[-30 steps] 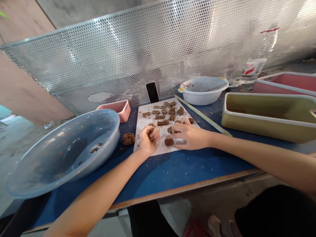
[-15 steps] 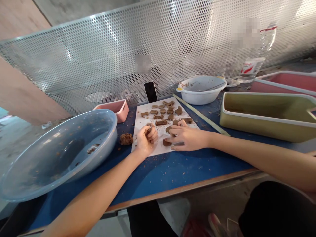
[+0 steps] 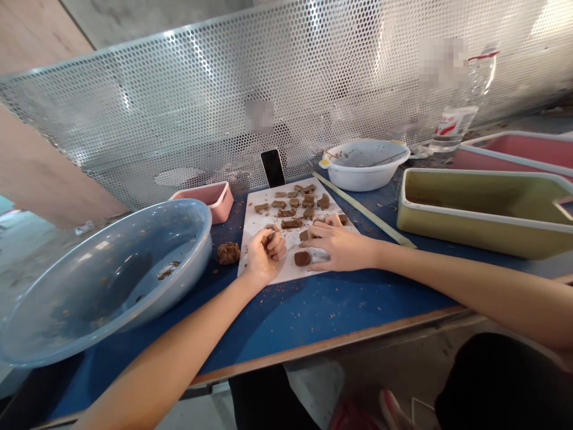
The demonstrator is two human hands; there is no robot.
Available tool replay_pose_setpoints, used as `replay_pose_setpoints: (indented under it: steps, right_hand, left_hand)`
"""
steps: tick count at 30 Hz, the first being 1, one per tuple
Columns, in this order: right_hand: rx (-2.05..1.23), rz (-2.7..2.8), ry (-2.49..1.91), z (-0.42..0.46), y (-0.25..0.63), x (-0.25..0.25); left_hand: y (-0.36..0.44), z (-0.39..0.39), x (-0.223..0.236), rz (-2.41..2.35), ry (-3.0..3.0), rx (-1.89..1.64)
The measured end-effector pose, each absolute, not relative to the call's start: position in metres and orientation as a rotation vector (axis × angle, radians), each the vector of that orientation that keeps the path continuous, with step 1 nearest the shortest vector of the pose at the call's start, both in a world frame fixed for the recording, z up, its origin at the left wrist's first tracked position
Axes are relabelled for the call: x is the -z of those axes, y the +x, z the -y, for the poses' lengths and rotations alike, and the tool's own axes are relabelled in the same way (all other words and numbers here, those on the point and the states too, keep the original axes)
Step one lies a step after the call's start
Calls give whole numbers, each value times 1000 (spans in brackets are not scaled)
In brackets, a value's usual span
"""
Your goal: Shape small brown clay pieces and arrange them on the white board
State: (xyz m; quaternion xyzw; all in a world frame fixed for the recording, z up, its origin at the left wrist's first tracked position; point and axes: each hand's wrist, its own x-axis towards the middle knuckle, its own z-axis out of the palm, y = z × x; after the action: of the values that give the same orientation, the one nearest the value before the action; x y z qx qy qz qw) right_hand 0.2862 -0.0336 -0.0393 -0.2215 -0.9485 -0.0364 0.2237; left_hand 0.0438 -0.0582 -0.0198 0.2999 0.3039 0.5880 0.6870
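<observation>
A white board (image 3: 264,218) lies on the blue table (image 3: 286,310) with several small brown clay pieces (image 3: 290,206) on it. My left hand (image 3: 265,254) is curled in a fist at the board's left front, closed on a small grey-brown bit. My right hand (image 3: 342,245) rests on the board with its fingers bent, touching a flat round brown lump (image 3: 302,258) near the front edge. A rough brown ball (image 3: 228,252) sits on the table just left of the board.
A large blue basin (image 3: 107,275) fills the left. A pink box (image 3: 206,197), a black phone (image 3: 273,168) and a white bowl (image 3: 364,164) stand by the perforated metal screen (image 3: 224,101). A long stick (image 3: 362,209), an olive tray (image 3: 483,209), a pink tray (image 3: 519,149) and a bottle (image 3: 461,110) are at right.
My right hand shifted slightly on the board beside the round lump, which now lies flat. My left fist has hardly moved.
</observation>
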Motion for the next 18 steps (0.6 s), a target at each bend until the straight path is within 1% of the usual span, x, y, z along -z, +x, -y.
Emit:
replay_pose_setpoints:
  steps: [6,18]
  right_hand:
    - [-25,2588,-633,36,282,43]
    - [-21,2568,-650,37,282,42]
  left_hand:
    - [44,58,20,-668,685,-1300]
    - [44,59,18,-681,642,-1298]
